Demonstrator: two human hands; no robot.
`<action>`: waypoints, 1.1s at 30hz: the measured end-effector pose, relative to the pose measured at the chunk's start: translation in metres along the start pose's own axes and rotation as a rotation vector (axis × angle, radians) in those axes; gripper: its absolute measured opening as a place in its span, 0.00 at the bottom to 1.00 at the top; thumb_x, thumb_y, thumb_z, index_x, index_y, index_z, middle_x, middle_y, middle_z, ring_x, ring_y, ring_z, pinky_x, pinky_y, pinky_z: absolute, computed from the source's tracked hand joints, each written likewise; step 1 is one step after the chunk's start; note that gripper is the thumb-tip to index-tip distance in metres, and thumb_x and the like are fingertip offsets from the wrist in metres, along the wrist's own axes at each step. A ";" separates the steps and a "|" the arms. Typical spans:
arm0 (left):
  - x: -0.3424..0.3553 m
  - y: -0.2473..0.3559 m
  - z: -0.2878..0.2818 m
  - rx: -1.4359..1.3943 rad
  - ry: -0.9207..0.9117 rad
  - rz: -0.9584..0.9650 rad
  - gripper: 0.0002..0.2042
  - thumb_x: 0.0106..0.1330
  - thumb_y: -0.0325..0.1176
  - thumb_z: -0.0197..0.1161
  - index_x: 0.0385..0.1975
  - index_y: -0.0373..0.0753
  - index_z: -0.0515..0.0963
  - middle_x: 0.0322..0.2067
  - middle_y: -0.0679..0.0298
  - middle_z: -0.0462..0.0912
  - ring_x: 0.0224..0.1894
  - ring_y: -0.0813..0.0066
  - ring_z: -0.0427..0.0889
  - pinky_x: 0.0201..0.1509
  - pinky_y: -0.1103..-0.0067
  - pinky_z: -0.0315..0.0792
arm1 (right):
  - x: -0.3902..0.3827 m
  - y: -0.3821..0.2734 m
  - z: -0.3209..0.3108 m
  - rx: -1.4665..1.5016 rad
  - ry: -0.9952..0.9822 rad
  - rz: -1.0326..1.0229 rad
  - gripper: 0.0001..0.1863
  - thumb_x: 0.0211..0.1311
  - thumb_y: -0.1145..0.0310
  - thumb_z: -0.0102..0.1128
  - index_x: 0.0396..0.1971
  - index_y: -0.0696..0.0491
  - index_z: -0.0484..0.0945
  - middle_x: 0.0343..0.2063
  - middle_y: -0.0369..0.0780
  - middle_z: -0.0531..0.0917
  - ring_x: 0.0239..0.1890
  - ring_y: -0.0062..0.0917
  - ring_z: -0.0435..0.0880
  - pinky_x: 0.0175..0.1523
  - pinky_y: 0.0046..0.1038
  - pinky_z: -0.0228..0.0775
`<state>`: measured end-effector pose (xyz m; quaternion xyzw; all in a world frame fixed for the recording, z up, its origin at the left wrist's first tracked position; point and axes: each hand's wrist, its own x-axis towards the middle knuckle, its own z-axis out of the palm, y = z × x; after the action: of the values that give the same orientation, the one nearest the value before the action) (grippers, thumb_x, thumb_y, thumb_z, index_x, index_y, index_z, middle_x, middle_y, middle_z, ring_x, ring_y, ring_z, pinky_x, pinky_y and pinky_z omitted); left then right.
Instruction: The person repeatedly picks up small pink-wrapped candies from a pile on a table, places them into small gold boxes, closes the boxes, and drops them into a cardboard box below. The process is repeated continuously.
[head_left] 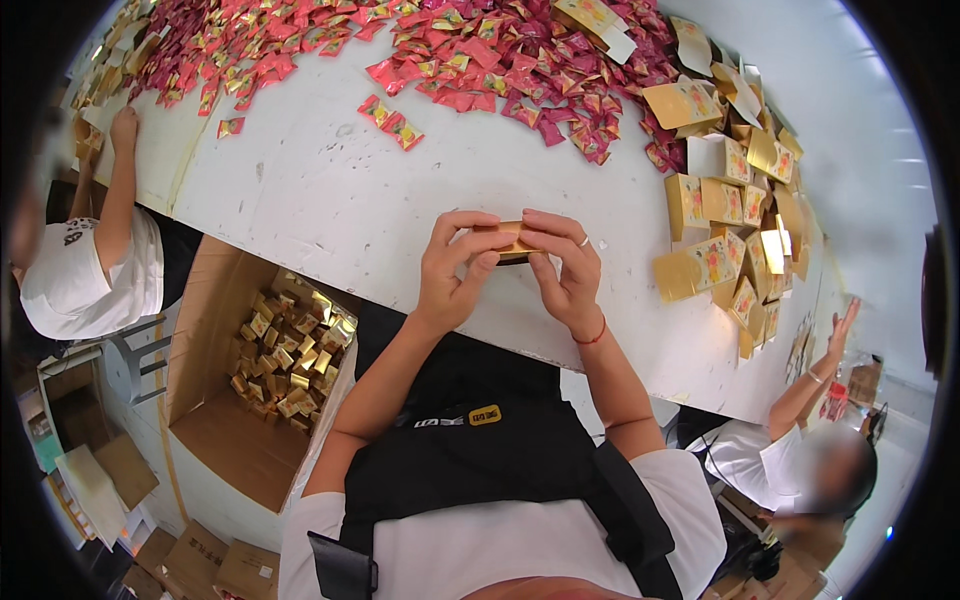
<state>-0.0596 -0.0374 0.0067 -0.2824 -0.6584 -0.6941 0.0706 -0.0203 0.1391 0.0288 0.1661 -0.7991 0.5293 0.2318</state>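
Between my two hands, just over the near part of the white table [300, 150], is a small gold box [517, 248]. My left hand [455, 262] grips its left end, fingers along the top and thumb at the near side. At the other end my right hand [568, 265] pinches it the same way; a ring and a red wrist cord show on that side. The fingers cover much of the box, so whether its flaps are closed is hidden. Farther off on the table lie red and pink wrapped packets [400, 130].
A pile of gold boxes [705, 265] stands to the right. At lower left a large cardboard carton [215, 420] holds several small gold boxes [290, 350]. One co-worker [95, 260] is at the left edge, another [770, 455] at the right.
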 end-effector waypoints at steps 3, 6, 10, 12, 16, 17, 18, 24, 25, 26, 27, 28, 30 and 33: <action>-0.003 -0.001 0.000 0.083 -0.008 0.060 0.09 0.66 0.30 0.60 0.44 0.40 0.84 0.49 0.56 0.76 0.50 0.63 0.77 0.52 0.73 0.74 | -0.003 0.001 -0.001 0.023 -0.001 -0.018 0.16 0.56 0.85 0.58 0.44 0.57 0.82 0.50 0.47 0.79 0.53 0.37 0.80 0.54 0.31 0.76; -0.006 -0.003 0.001 0.142 0.004 0.109 0.09 0.65 0.28 0.62 0.43 0.41 0.84 0.49 0.56 0.77 0.50 0.63 0.77 0.51 0.73 0.74 | -0.006 0.001 -0.001 0.010 -0.004 -0.024 0.16 0.56 0.85 0.58 0.44 0.57 0.82 0.51 0.47 0.79 0.57 0.39 0.79 0.57 0.32 0.75; -0.006 0.000 0.001 0.191 -0.001 0.109 0.09 0.66 0.29 0.61 0.42 0.38 0.84 0.49 0.53 0.78 0.51 0.60 0.78 0.54 0.70 0.72 | -0.007 0.000 -0.001 0.015 -0.005 0.015 0.16 0.56 0.85 0.59 0.44 0.57 0.83 0.53 0.47 0.79 0.59 0.40 0.77 0.61 0.34 0.73; -0.005 0.002 0.001 0.195 -0.020 0.098 0.09 0.64 0.27 0.61 0.42 0.39 0.84 0.50 0.53 0.78 0.50 0.60 0.78 0.54 0.70 0.73 | -0.010 0.000 -0.002 0.010 0.007 0.018 0.15 0.56 0.84 0.60 0.44 0.56 0.83 0.53 0.47 0.79 0.58 0.39 0.78 0.60 0.34 0.72; 0.003 0.006 0.000 0.303 -0.098 0.193 0.14 0.55 0.24 0.66 0.42 0.43 0.86 0.49 0.56 0.79 0.49 0.59 0.79 0.51 0.71 0.75 | -0.015 -0.001 -0.015 -0.070 -0.044 0.041 0.17 0.55 0.80 0.63 0.45 0.53 0.83 0.56 0.47 0.77 0.60 0.39 0.75 0.61 0.36 0.71; 0.004 0.008 -0.001 0.375 -0.088 0.207 0.15 0.53 0.23 0.67 0.42 0.44 0.86 0.49 0.54 0.80 0.49 0.58 0.79 0.50 0.70 0.75 | -0.014 -0.006 -0.022 -0.104 -0.072 0.032 0.18 0.54 0.79 0.64 0.47 0.53 0.82 0.57 0.46 0.76 0.61 0.40 0.74 0.62 0.36 0.70; 0.005 0.007 -0.005 0.426 -0.131 0.240 0.16 0.53 0.23 0.67 0.43 0.44 0.85 0.51 0.54 0.79 0.49 0.58 0.79 0.51 0.70 0.75 | -0.011 -0.012 -0.025 -0.139 -0.101 0.027 0.19 0.54 0.78 0.65 0.48 0.52 0.82 0.58 0.46 0.75 0.61 0.40 0.73 0.62 0.37 0.68; -0.008 0.000 -0.013 0.410 -0.192 0.148 0.19 0.56 0.23 0.67 0.49 0.42 0.81 0.57 0.54 0.72 0.51 0.57 0.77 0.53 0.70 0.74 | -0.020 -0.022 -0.044 -0.511 -0.064 0.095 0.26 0.52 0.68 0.69 0.54 0.45 0.78 0.64 0.42 0.70 0.68 0.42 0.62 0.72 0.46 0.48; -0.014 0.002 -0.021 0.371 -0.162 0.113 0.19 0.56 0.23 0.66 0.49 0.41 0.80 0.57 0.53 0.71 0.51 0.58 0.76 0.54 0.70 0.73 | -0.025 -0.022 -0.063 -0.641 0.037 0.128 0.26 0.51 0.66 0.70 0.54 0.45 0.78 0.65 0.42 0.69 0.69 0.42 0.60 0.73 0.47 0.43; -0.023 0.010 -0.035 0.319 -0.046 0.050 0.17 0.57 0.23 0.65 0.48 0.40 0.80 0.56 0.53 0.71 0.52 0.59 0.75 0.54 0.70 0.73 | -0.042 -0.011 -0.083 -0.812 0.220 0.266 0.28 0.50 0.63 0.72 0.54 0.45 0.78 0.64 0.44 0.69 0.70 0.42 0.58 0.73 0.48 0.41; -0.036 0.023 -0.057 0.277 0.062 -0.012 0.15 0.57 0.22 0.64 0.46 0.38 0.80 0.54 0.53 0.71 0.52 0.60 0.74 0.55 0.70 0.72 | -0.051 -0.002 -0.108 -0.908 0.455 0.293 0.29 0.49 0.61 0.74 0.54 0.47 0.78 0.61 0.47 0.71 0.68 0.43 0.60 0.71 0.47 0.45; -0.055 0.029 -0.087 0.361 0.172 -0.041 0.13 0.59 0.24 0.63 0.45 0.36 0.79 0.54 0.52 0.70 0.53 0.60 0.73 0.55 0.69 0.71 | -0.061 -0.002 -0.136 -0.875 0.507 0.436 0.32 0.49 0.59 0.74 0.56 0.49 0.76 0.59 0.49 0.71 0.66 0.44 0.61 0.69 0.48 0.48; -0.085 0.051 -0.143 0.633 0.299 -0.087 0.11 0.62 0.27 0.60 0.43 0.34 0.79 0.54 0.52 0.68 0.55 0.60 0.71 0.56 0.67 0.70 | -0.092 0.012 -0.168 -1.214 0.591 0.341 0.37 0.49 0.57 0.74 0.60 0.52 0.71 0.57 0.47 0.73 0.63 0.44 0.65 0.67 0.48 0.51; -0.105 0.076 -0.184 0.965 0.562 -0.129 0.12 0.67 0.31 0.57 0.44 0.32 0.79 0.56 0.51 0.66 0.57 0.60 0.69 0.56 0.66 0.68 | -0.101 0.006 -0.152 -0.963 0.423 0.616 0.31 0.55 0.62 0.69 0.58 0.52 0.71 0.56 0.46 0.74 0.61 0.42 0.68 0.66 0.45 0.55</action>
<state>0.0084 -0.2511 0.0273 0.0185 -0.8731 -0.3655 0.3221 0.0906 0.2836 0.0191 -0.3049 -0.8965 0.1728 0.2710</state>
